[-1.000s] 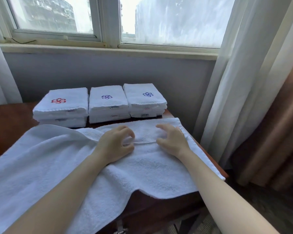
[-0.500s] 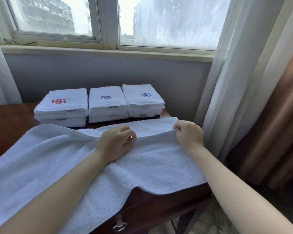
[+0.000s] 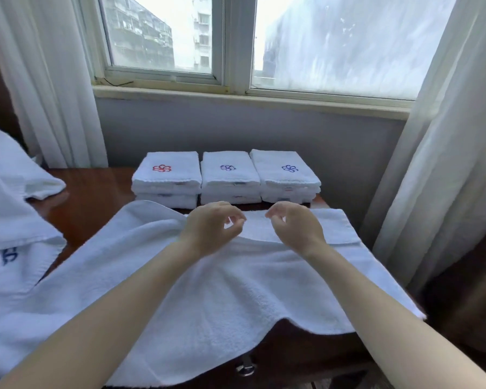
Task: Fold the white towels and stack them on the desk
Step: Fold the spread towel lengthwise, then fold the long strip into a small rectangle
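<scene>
A large white towel lies spread over the dark wooden desk, its near edge hanging over the front. A strip along its far right edge is folded back on itself. My left hand and my right hand hover side by side just above that far edge, fingers loosely curled with thumb near forefinger, and I see nothing between them. Behind them stand three stacks of folded white towels: one with a red emblem, one with a purple emblem, one with a blue emblem.
More unfolded white towels, one with a blue mark, are heaped at the desk's left end. A window and grey wall rise behind the stacks. White curtains hang at the right and left. A metal drawer handle shows under the front edge.
My right hand has let go of the towel's far edge, which it pinched half a second ago. Both hands have come closer together and lifted slightly off the cloth.
</scene>
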A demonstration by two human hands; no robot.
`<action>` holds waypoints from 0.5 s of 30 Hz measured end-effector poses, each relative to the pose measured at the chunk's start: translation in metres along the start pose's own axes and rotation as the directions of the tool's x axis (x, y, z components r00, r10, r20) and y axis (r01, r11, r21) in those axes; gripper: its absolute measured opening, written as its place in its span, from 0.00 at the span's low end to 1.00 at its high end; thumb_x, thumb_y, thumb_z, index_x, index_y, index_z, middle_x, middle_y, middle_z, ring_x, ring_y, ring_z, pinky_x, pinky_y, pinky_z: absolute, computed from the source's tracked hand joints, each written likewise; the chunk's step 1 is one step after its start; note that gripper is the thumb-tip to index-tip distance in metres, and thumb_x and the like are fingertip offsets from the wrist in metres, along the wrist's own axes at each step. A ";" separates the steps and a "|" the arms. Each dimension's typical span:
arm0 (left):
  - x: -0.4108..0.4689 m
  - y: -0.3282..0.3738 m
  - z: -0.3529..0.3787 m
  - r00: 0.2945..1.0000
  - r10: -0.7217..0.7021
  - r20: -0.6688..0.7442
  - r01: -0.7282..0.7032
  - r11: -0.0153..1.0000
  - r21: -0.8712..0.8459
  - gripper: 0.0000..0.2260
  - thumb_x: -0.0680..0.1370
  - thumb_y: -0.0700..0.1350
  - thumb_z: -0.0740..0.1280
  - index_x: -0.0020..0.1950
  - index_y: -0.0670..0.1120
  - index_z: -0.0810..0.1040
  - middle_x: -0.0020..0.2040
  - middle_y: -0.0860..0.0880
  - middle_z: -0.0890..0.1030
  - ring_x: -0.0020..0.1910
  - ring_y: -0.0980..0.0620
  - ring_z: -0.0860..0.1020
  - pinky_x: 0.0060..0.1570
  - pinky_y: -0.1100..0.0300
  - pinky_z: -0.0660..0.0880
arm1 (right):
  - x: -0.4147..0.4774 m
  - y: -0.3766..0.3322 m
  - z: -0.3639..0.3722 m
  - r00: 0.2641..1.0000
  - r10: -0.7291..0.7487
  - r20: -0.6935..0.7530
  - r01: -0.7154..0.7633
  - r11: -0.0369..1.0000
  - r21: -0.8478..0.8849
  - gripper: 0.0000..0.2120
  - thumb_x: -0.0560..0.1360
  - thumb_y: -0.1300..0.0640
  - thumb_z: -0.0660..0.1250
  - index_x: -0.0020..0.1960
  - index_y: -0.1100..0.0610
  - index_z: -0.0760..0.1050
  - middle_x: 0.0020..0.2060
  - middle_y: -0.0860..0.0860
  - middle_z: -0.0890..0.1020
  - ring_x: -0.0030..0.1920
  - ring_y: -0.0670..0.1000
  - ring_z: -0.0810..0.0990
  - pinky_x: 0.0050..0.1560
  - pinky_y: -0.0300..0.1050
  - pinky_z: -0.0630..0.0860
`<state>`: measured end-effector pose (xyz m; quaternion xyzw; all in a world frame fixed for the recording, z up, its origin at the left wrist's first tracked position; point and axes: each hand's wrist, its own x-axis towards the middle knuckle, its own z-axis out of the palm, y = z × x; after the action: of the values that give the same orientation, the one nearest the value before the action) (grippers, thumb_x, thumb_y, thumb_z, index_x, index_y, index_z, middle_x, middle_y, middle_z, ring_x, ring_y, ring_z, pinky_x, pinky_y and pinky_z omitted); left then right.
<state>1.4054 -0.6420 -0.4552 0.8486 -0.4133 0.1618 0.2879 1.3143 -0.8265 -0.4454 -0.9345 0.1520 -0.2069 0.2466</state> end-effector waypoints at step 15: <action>-0.114 -0.145 -0.154 0.815 -0.580 -0.005 0.576 0.808 0.125 0.09 0.76 0.52 0.68 0.56 0.58 0.79 0.47 0.60 0.80 0.49 0.57 0.79 0.44 0.60 0.72 | 0.017 -0.205 0.117 0.865 -0.410 0.290 0.359 0.909 0.214 0.17 0.76 0.58 0.62 0.62 0.47 0.78 0.59 0.42 0.81 0.61 0.45 0.78 0.60 0.46 0.76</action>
<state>1.4461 -0.4055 -0.4443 0.9524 -0.1300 0.0770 0.2646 1.4205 -0.6163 -0.4257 -0.9455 -0.0970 -0.1044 0.2929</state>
